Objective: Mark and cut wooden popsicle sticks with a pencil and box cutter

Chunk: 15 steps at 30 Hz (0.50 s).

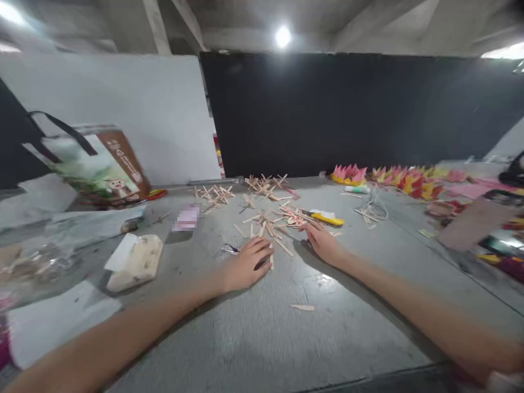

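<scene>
My left hand (249, 263) rests low over the grey table, its fingers curved and close together. A short pale wooden stick (272, 263) shows at its fingertips, between fingers and thumb. At the right side of a loose pile of flat wooden sticks (282, 245), my right hand (322, 243) has its fingertips closed together. What they pinch, if anything, is too small to make out. A thin red piece (295, 217) lies among the sticks by those fingertips. Just behind is a yellow utility knife (327, 219). Small dark-handled scissors or pliers (230, 249) lie left of my left hand.
Sticks joined into star shapes (215, 195) lie farther back, with more stars (266, 186) beside them. Pink and yellow paper flowers (350, 174) line the back right. A shopping bag (94, 166) and cream block (137, 262) stand left. A single stick (303, 308) lies in front.
</scene>
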### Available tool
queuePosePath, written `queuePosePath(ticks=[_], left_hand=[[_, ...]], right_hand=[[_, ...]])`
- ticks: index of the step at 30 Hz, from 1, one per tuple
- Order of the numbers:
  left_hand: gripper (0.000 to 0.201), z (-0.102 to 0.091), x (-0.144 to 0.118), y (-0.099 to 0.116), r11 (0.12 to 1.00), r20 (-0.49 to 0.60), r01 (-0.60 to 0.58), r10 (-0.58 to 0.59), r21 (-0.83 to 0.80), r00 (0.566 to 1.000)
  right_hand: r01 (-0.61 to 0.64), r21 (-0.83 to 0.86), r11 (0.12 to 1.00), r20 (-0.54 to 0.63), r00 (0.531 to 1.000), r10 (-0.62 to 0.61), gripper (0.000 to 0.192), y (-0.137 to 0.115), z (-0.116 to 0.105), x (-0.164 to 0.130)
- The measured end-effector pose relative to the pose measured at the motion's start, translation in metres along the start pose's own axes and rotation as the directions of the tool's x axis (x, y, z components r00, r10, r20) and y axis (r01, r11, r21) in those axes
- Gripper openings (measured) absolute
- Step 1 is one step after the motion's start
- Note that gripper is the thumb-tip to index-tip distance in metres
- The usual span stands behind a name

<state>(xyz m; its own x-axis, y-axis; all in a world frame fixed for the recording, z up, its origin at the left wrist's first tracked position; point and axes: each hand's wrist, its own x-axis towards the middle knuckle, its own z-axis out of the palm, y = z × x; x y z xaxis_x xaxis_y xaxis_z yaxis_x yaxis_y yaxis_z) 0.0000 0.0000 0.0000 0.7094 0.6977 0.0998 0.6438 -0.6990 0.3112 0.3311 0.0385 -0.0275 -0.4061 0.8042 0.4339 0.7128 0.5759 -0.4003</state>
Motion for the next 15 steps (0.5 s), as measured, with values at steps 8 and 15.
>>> queuePosePath(ticks=[8,15], left_hand=[[0.052,0.0075,-0.0028,-0.0060,0.999,-0.075,-0.032,0.032,-0.010,0.997],[0.053,0.0101,-0.0024,-0.0081,0.999,-0.083,-0.039,0.038,-0.009,0.996]], right_hand=[[-0.060,0.038,0.997,-0.047,0.997,0.062,0.033,-0.0085,-0.0026,0.0008],[-0.086,0.095,0.992,-0.054,0.994,0.091,0.034,-0.0090,-0.0036,0.0009]])
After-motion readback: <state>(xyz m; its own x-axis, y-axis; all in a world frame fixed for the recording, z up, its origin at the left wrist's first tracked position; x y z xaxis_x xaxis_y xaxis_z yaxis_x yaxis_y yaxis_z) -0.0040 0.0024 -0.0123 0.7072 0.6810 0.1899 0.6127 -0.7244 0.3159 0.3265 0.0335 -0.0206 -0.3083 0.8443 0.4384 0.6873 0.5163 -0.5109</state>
